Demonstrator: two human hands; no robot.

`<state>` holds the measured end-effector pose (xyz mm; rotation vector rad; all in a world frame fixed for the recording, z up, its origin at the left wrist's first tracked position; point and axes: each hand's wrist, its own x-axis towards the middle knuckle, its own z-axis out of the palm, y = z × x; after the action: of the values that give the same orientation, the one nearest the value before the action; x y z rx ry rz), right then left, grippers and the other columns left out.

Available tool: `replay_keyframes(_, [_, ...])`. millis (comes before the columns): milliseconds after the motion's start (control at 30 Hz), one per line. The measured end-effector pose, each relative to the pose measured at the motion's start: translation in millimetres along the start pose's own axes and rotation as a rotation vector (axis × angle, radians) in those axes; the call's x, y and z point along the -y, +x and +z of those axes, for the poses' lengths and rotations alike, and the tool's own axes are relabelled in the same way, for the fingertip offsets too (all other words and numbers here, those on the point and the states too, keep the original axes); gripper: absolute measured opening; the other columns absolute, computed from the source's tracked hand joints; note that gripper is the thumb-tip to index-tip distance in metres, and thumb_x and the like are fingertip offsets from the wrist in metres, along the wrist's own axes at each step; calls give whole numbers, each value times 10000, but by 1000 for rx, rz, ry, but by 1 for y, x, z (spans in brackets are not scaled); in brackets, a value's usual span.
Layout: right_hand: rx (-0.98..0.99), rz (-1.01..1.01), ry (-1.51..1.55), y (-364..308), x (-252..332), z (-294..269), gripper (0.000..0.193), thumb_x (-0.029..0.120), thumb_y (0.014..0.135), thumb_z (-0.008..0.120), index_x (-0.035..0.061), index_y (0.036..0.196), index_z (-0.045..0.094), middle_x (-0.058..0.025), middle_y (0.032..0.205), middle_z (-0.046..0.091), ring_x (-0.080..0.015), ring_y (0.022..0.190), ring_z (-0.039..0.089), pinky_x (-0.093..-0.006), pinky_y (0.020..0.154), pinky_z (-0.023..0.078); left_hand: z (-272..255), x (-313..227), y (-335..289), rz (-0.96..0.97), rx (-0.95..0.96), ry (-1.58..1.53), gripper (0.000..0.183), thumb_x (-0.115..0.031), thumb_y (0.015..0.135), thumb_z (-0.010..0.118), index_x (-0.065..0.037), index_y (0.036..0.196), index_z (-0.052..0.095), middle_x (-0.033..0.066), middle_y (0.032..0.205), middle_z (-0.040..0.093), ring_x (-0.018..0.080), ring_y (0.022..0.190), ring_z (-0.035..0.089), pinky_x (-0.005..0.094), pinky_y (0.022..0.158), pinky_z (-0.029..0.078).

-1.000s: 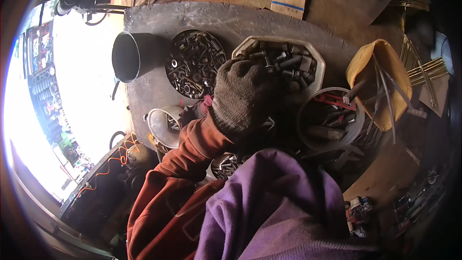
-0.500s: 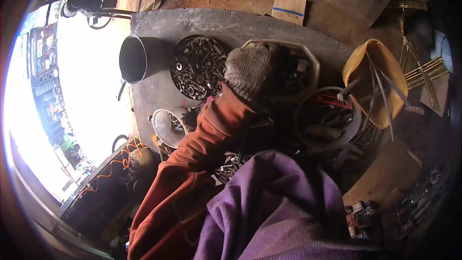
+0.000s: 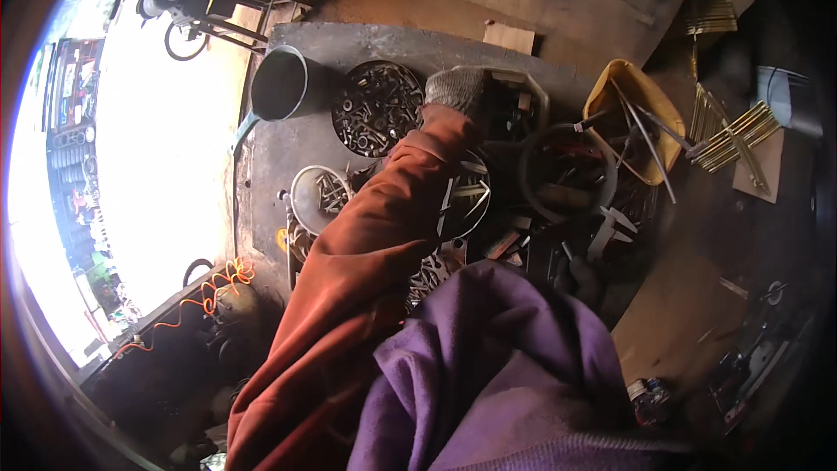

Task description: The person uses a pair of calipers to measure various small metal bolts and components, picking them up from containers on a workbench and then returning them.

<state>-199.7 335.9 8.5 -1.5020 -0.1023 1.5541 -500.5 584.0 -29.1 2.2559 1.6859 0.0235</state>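
My left hand [image 3: 458,91], in a grey knitted glove below an orange sleeve, reaches to the left side of an angular pale-rimmed tray [image 3: 542,109] holding dark parts. Its fingers are hidden. Left of it lies a round pan [image 3: 336,122] full of bolts, nuts and washers [image 3: 377,113]. Under the forearm, a round container holds pale metal strips [image 3: 473,196]. In the shade beside the purple cloth, a dark rounded shape [image 3: 586,279] next to a thin pale rod [image 3: 567,249] may be my gloved right hand; its fingers cannot be made out.
A dark bucket [image 3: 279,83] lies at the back left. A white tub [image 3: 305,201] holds screws. To the right are a round bin [image 3: 526,176] of tools, a caliper [image 3: 608,231], and a yellow container [image 3: 667,122] with rods. Orange coiled hose [image 3: 231,279] hangs at the left.
My left glove appears farther away, still at the tray. The view has shifted, uncovering the strips under my forearm. The dark shape and pale rod beside the purple cloth now show.
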Motion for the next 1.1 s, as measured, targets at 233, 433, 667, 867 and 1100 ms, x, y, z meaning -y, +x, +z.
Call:
replay_keyframes(233, [303, -210, -21, -47, 63, 88, 215, 173, 967, 630, 22, 1116, 598, -42, 730, 573, -89, 482, 472, -208, 391, 344, -75, -72, -73, -163, -26, -2020, 154, -43, 869, 720, 3, 1004, 660, 75, 881, 685, 158, 755, 678, 289, 660, 567])
replay_keyframes(433, [240, -394, -99, -62, 76, 149, 322, 177, 944, 685, 19, 1218, 621, -61, 729, 621, -77, 475, 493, -201, 375, 337, -66, -99, -124, -75, 191, -2256, 228, -84, 887, 663, 25, 1087, 648, 103, 1015, 684, 196, 883, 674, 328, 785, 553])
replay_keyframes(667, [84, -337, -455, -75, 78, 181, 176, 144, 895, 751, 68, 1027, 662, 6, 757, 637, -44, 540, 543, -192, 433, 368, -62, -98, -141, 48, 169, -2138, 353, -85, 898, 671, 88, 1198, 603, 150, 1131, 682, 216, 989, 682, 359, 877, 567])
replay_keyframes(867, [130, -418, -332, -72, 76, 178, 146, 60, 868, 759, 63, 996, 688, -6, 748, 656, -68, 518, 547, -194, 447, 389, -87, -92, -149, -24, 75, -2137, 358, -21, 911, 673, 96, 1241, 597, 146, 1134, 693, 200, 985, 693, 318, 879, 567])
replay_keyframes(1100, [181, -379, -371, -55, 60, 159, 200, 51, 867, 740, 44, 1060, 685, -13, 747, 650, -66, 529, 538, -212, 467, 407, -76, -74, -157, -49, 176, -2004, 277, -72, 929, 701, 21, 1175, 614, 95, 1062, 722, 163, 937, 689, 285, 790, 552])
